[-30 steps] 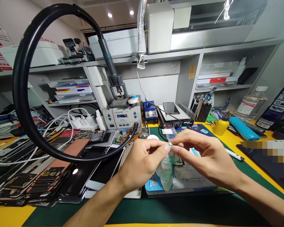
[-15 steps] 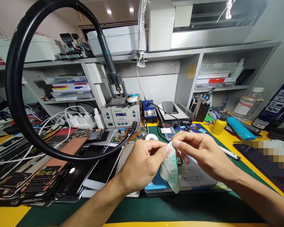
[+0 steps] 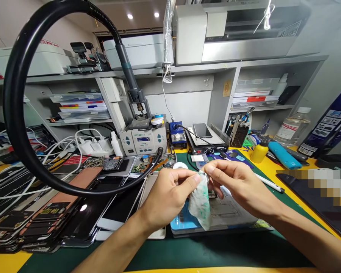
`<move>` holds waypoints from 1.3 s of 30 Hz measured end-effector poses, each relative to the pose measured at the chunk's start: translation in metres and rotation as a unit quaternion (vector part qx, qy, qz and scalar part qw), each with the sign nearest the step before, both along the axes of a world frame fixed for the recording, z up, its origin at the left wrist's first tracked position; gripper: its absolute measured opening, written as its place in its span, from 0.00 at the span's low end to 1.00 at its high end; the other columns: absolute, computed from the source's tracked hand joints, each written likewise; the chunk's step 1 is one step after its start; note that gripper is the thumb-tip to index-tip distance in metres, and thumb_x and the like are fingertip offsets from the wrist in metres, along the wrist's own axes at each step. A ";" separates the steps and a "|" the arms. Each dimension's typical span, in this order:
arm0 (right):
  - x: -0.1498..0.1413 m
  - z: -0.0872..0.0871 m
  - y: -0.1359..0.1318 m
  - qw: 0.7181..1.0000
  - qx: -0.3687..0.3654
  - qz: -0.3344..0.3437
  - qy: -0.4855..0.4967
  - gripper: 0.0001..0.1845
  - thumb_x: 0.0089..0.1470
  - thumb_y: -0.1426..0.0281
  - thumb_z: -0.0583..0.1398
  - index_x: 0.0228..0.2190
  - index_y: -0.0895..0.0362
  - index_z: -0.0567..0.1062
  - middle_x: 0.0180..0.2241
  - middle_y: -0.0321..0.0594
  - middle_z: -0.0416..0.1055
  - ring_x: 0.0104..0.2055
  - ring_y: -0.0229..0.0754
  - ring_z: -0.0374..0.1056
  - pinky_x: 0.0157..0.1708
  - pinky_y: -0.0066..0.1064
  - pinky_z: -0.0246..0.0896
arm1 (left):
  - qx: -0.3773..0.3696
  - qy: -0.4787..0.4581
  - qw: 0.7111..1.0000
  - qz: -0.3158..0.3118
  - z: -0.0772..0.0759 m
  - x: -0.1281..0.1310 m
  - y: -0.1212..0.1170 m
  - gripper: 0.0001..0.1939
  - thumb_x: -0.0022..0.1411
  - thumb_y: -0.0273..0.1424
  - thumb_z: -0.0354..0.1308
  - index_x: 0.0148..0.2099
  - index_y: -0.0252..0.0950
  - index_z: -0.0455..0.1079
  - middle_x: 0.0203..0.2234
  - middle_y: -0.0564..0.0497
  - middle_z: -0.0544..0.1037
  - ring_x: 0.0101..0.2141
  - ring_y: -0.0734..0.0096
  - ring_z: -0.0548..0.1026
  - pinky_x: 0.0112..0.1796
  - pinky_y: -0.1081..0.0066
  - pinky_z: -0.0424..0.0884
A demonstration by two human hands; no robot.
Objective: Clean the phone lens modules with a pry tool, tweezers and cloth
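A white wipe (image 3: 200,208) with green stains hangs from between my hands, over a blue and grey flat box (image 3: 230,208). My left hand (image 3: 173,193) is closed, its thumb and forefinger pinching the upper left of the wipe. My right hand (image 3: 235,184), also closed, meets it at the wipe's top edge. Its fingertips grip a small dark part that the cloth and fingers mostly cover; what kind it is I cannot tell. Just behind my fingers lies a white tape roll (image 3: 180,166).
Stacked phone parts (image 3: 45,212) crowd the left. A black hose (image 3: 14,94) loops above them to a hot-air station (image 3: 143,139). Behind my hands stands a hot plate (image 3: 206,146) with a phone on it. A yellow bottle (image 3: 259,153) and a white pen (image 3: 269,183) are at right.
The wipe has turned slightly, and a bit of the dark part now shows at its top edge. Both hands keep their pinch; the whole view has shifted slightly.
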State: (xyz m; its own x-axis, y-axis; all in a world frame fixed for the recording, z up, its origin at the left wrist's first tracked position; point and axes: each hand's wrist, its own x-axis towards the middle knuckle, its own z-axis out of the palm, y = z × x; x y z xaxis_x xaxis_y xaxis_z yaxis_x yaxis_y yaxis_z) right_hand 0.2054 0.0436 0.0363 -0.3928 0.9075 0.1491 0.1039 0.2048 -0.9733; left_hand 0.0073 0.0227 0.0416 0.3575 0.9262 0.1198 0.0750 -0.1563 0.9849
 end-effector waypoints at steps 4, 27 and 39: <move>0.000 0.000 0.000 0.999 0.020 -0.034 0.005 0.21 0.57 0.51 0.67 0.32 0.57 0.79 0.24 0.34 0.70 0.23 0.36 0.60 0.24 0.30 0.57 | 0.001 -0.003 1.000 0.022 -0.001 0.001 0.000 0.14 0.65 0.37 0.62 0.30 0.33 0.76 0.23 0.54 0.63 0.28 0.73 0.56 0.31 0.71 0.55; -0.006 -0.009 -0.009 0.901 0.400 -0.106 -0.131 0.06 0.61 0.71 0.62 0.37 0.52 0.81 0.31 0.43 0.82 0.28 0.42 0.74 0.28 0.34 0.70 | 0.065 0.023 0.992 0.105 -0.001 0.007 -0.005 0.09 0.63 0.34 0.63 0.35 0.33 0.79 0.30 0.49 0.81 0.30 0.68 0.74 0.33 0.72 0.69; -0.006 -0.009 -0.009 0.921 0.349 -0.109 -0.135 0.06 0.59 0.69 0.64 0.30 0.54 0.81 0.28 0.42 0.81 0.26 0.41 0.73 0.26 0.31 0.68 | 0.236 0.154 0.947 0.152 -0.013 0.010 -0.008 0.10 0.67 0.30 0.59 0.36 0.34 0.81 0.30 0.48 0.80 0.31 0.69 0.75 0.35 0.71 0.68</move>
